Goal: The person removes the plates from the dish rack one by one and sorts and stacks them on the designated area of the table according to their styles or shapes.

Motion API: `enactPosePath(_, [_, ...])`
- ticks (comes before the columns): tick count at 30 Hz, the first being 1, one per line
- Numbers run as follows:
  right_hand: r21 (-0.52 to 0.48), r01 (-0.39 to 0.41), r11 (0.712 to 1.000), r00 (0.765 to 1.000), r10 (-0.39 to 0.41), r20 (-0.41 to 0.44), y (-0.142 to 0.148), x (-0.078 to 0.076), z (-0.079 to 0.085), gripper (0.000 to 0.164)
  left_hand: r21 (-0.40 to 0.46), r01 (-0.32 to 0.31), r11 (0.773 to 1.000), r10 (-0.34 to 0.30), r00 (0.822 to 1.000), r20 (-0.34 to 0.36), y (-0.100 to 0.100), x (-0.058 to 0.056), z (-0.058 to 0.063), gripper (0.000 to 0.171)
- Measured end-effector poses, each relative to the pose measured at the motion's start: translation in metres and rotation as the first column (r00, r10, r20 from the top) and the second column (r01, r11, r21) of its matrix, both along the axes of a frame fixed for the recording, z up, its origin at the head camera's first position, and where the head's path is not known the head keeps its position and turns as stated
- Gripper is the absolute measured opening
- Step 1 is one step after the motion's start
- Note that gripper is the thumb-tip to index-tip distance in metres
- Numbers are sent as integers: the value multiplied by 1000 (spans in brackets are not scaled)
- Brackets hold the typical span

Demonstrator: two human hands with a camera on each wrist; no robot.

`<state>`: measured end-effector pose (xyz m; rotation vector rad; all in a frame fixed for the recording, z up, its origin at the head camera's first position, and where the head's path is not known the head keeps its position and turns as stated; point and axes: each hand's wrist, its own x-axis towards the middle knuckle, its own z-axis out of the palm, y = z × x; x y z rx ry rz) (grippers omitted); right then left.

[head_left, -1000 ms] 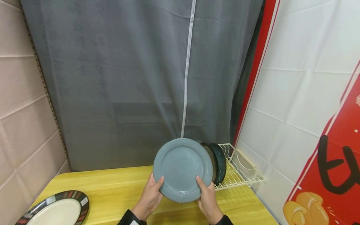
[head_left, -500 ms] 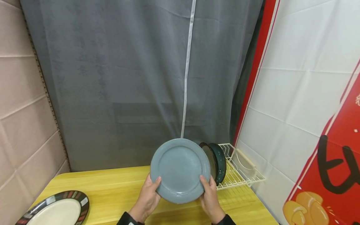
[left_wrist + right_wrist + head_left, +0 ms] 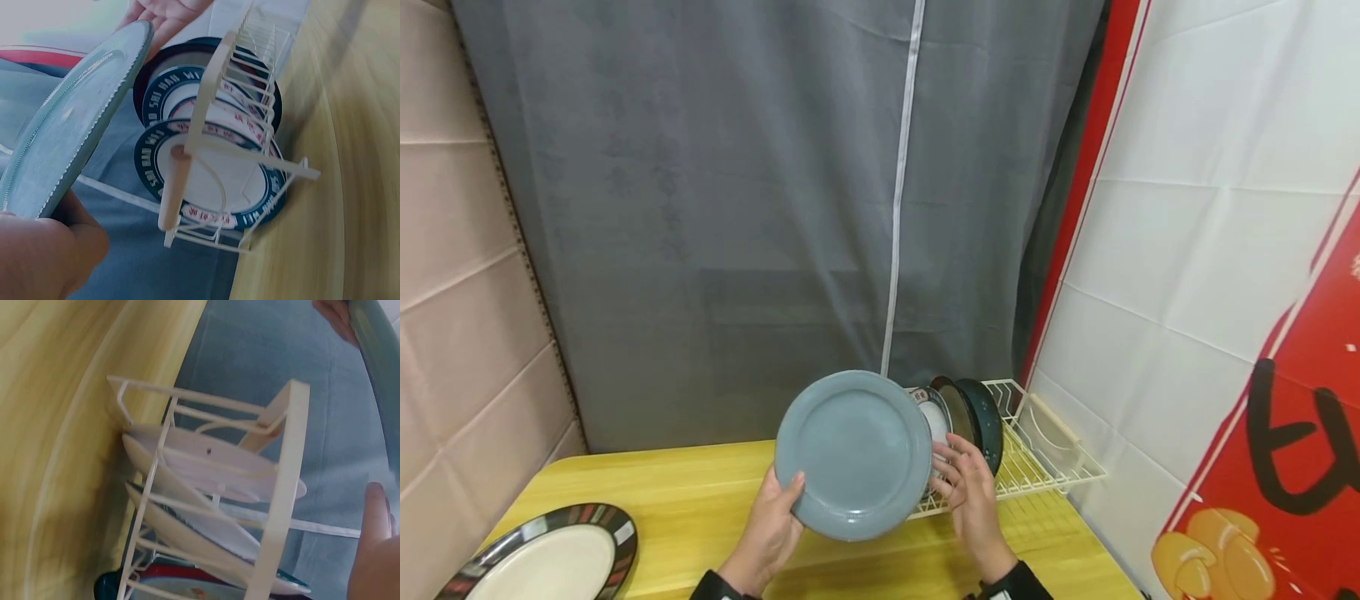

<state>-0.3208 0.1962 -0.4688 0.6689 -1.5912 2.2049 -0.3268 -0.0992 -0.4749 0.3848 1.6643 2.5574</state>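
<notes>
Head view: left hand (image 3: 771, 521) has the blue-gray plate (image 3: 853, 454) pinched at its lower-left rim, thumb on the front face, other fingers mostly hidden behind. Plate is held up above the yellow table (image 3: 700, 479), face toward the camera, overlapping the left end of the dish rack (image 3: 1056, 422). Right hand (image 3: 972, 492) has no grip: fingers loosely extended and spread, tips by the plate's right rim; can't tell from here if they touch. Left forearm angles up and right, right forearm up and left, both in dark sleeves (image 3: 1026, 581). White plate (image 3: 934, 417) and dark green dish (image 3: 990, 427) stand on edge in the rack. Patterned-rim plate (image 3: 553, 567) lies on the table at lower left.

Left wrist view: left thumb and fingers hold the near end of the blue-gray plate, which is tilted, beaded rim toward the rack. Right hand at the top, by the far rim, fingers extended. Several dark-rimmed lettered plates (image 3: 212, 172) sit upright in the rack.

Right wrist view: right hand at lower right, one finger straight, just beside the blue-gray plate. Left fingers at the plate's far edge. Rack and its plates to the left.
</notes>
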Motion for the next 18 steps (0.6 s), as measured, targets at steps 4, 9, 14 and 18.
enactPosePath(4, [19,36,999,999,-36,12,9,-2,3,35,-11,-37,999,37,999,10,-10,0,-2,64])
enactPosePath(9, [17,79,997,997,-79,13,25,-1,10,34,-56,-72,996,74,997,24,-24,3,-6,66])
enactPosePath(14, [-1,120,993,993,-120,-2,35,-3,16,32,-101,-109,989,113,993,38,-42,4,-9,66])
enactPosePath(18, [2,133,991,991,-133,-16,41,-5,16,31,-76,-134,988,136,991,19,-64,6,-20,69])
